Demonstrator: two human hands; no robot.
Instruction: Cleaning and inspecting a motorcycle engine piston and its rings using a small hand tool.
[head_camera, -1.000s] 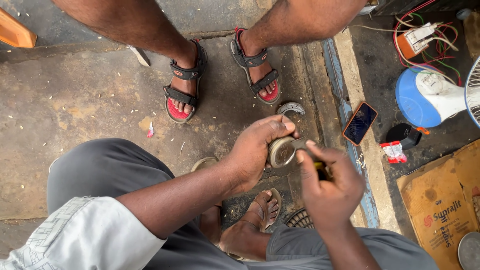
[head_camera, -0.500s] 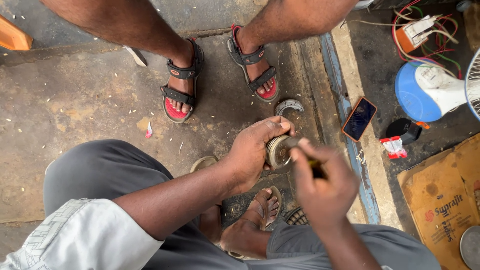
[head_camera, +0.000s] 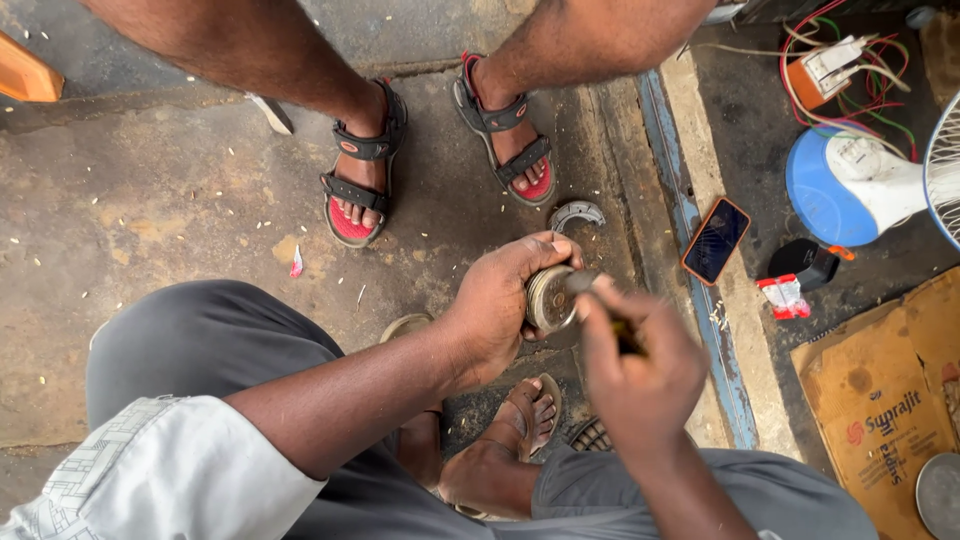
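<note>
My left hand grips a round, worn metal drum part, its flat face turned toward my right hand. My right hand is closed around a dark-handled tool whose metal tip touches the face of the round part. Both hands hover above my knees and my sandalled foot. A curved grey metal shoe piece lies on the concrete just beyond my left hand.
Another person stands facing me in black and red sandals. A blue metal rail runs along the floor. A phone, a small packet, a fan with blue base, wiring and cardboard lie to the right.
My right hand has moved in toward the round part, bringing the tool tip onto its face. My left hand has turned the part slightly.
</note>
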